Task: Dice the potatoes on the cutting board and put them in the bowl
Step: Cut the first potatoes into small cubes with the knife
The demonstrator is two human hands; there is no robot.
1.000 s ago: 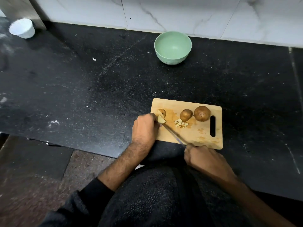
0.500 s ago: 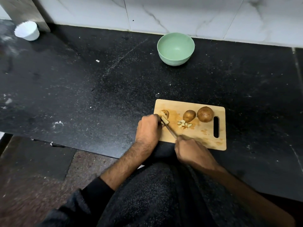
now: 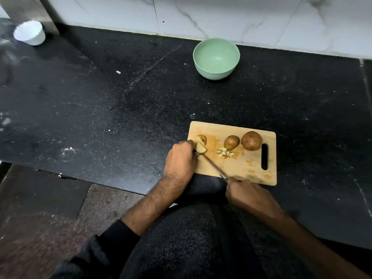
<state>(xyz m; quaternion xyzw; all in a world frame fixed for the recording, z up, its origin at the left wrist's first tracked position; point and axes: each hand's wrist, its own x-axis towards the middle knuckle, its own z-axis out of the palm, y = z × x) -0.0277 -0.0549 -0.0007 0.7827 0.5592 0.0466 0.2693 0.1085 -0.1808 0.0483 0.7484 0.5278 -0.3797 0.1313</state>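
Observation:
A wooden cutting board (image 3: 249, 170) lies on the black counter near its front edge. At the board's left end my left hand (image 3: 181, 160) holds a cut potato piece (image 3: 201, 148), with another piece (image 3: 202, 138) just behind it. My right hand (image 3: 248, 194) grips a knife (image 3: 213, 167) whose blade runs up-left to the held piece. A small heap of diced potato (image 3: 225, 153) lies mid-board. Behind it sit a half potato (image 3: 231, 142) and a whole potato (image 3: 251, 140). The green bowl (image 3: 216, 57), with nothing in it, stands farther back by the wall.
A white ribbed cup (image 3: 30, 33) stands at the counter's far left corner beside a grey post. The tiled wall runs along the back. The counter's front edge passes just below the board, with the floor and my dark-clothed knees beneath.
My right hand has drawn back toward me and to the right with the knife, sawing at the piece. My left hand stays on the potato piece.

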